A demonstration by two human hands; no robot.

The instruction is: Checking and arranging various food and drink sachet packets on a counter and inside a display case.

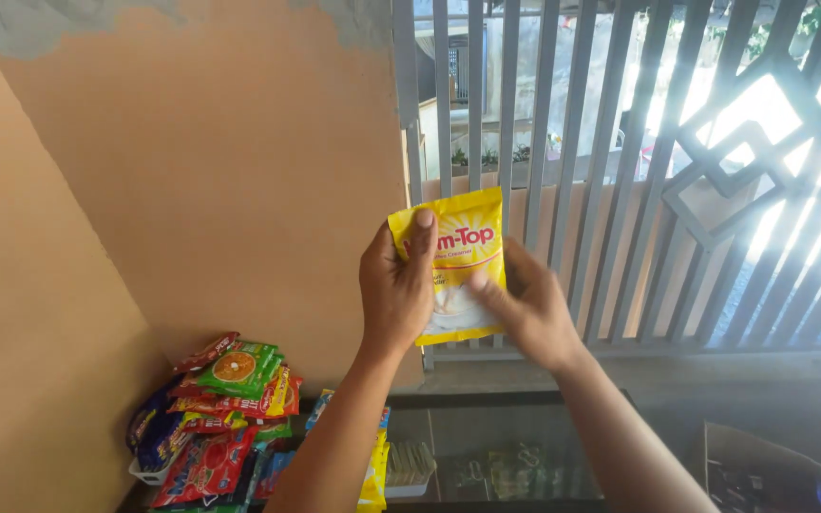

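A yellow sachet (463,249) with a white cup picture is held up in front of me, at chest height. My left hand (396,290) grips its left edge, thumb pressed on the upper front. My right hand (529,309) holds the lower right part, fingers across the front of the sachet. Both forearms rise from the bottom of the view.
A heap of bright snack and drink sachets (216,423) lies at the lower left against an orange wall (211,180). A glass-topped counter (496,446) sits below my arms. A grey metal window grille (677,161) fills the right. A cardboard box (772,465) stands at the lower right.
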